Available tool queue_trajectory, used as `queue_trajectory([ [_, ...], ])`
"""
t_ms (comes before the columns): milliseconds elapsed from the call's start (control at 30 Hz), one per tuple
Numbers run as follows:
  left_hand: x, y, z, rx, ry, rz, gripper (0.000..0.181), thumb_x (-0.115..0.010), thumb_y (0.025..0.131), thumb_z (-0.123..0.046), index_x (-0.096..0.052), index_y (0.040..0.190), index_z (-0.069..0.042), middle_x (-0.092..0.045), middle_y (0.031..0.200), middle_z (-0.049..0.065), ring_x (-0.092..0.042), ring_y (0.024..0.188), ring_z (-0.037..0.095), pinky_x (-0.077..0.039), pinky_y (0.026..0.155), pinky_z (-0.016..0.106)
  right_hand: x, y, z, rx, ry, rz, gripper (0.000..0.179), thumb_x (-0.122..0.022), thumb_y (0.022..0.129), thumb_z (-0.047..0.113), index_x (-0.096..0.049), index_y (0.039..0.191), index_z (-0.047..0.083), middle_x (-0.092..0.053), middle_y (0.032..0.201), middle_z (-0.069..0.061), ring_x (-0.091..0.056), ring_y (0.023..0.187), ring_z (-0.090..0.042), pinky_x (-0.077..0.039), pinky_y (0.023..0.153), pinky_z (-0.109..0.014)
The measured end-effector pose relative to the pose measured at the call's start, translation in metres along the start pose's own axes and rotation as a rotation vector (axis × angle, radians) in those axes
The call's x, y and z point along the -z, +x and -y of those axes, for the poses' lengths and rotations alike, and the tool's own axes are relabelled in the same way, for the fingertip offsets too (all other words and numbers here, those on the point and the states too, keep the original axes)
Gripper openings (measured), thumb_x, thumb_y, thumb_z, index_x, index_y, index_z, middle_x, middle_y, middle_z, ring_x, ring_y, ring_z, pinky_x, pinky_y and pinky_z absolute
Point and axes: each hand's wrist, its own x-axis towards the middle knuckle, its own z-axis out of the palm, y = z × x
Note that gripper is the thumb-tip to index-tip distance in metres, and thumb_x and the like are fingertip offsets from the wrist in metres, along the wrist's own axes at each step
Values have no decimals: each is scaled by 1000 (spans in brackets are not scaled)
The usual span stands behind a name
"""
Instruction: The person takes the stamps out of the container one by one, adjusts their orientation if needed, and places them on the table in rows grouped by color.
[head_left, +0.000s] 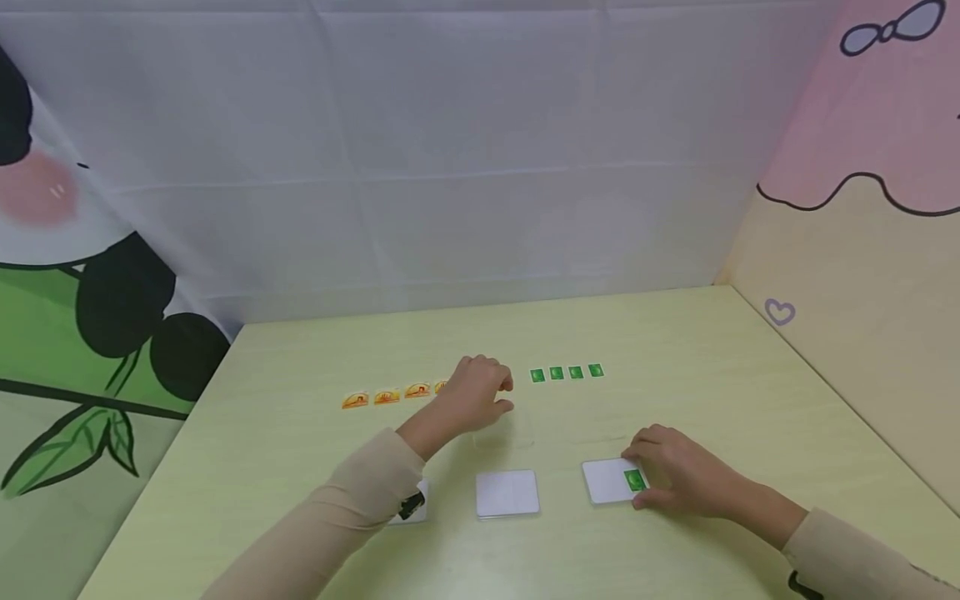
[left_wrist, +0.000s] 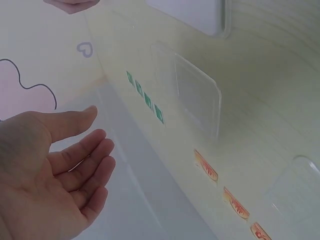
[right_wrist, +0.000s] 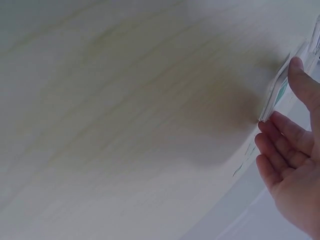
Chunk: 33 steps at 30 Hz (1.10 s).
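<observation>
My left hand (head_left: 474, 392) hovers over the table between two rows of small pieces, fingers loosely bent and nothing in them; its palm shows in the left wrist view (left_wrist: 60, 170). Orange pieces (head_left: 386, 397) are partly hidden behind it. Several small green squares (head_left: 556, 372) lie to its right. Below it is a clear plastic cover (left_wrist: 197, 95). At the front right, my right hand (head_left: 678, 471) holds a flat white rectangular case (head_left: 603, 481) between thumb and fingers at its right end. A green square (head_left: 634, 480) lies on that end.
Another white case (head_left: 507, 493) lies at the front middle. A third white case (head_left: 420, 510) is mostly hidden by my left sleeve. A second clear cover (left_wrist: 300, 190) lies near the orange pieces. White cloth (head_left: 480, 167) hangs behind the table; a printed panel (head_left: 847, 275) stands right.
</observation>
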Motion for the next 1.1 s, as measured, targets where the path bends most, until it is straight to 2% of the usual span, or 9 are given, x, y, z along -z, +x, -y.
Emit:
queue_trajectory([
  [200, -2, 4, -9, -8, 35, 12, 19, -73, 85, -22, -68, 96, -7, -68, 91, 4, -55, 87, 20, -42, 88, 39, -1, 0, -1, 3, -1, -5, 50, -82, 70, 43, -69, 106, 11, -65, 102, 6, -57, 94, -11, -51, 84, -35],
  [500, -9, 6, -17, -15, 59, 31, 20, -72, 86, -24, -69, 98, -8, -69, 92, 5, -55, 86, 19, -43, 89, 38, 1, -2, 1, -9, 0, -7, 51, -82, 70, 43, -69, 106, 10, -65, 103, 5, -57, 94, -12, -51, 84, -36],
  [733, -13, 9, -27, -8, 68, 75, 20, -71, 87, -25, -68, 100, -10, -69, 95, 3, -55, 89, 18, -42, 91, 35, 1, -4, 0, -17, 0, -4, 51, -82, 70, 44, -69, 106, 10, -65, 103, 5, -57, 94, -12, -51, 84, -36],
  [1100, -28, 17, -42, -56, 86, 107, 21, -70, 87, -27, -69, 101, -12, -70, 98, -1, -58, 96, 17, -42, 91, 33, 2, -4, 0, -19, 12, -4, 50, -81, 71, 44, -68, 107, 11, -65, 103, 6, -57, 95, -11, -51, 84, -36],
])
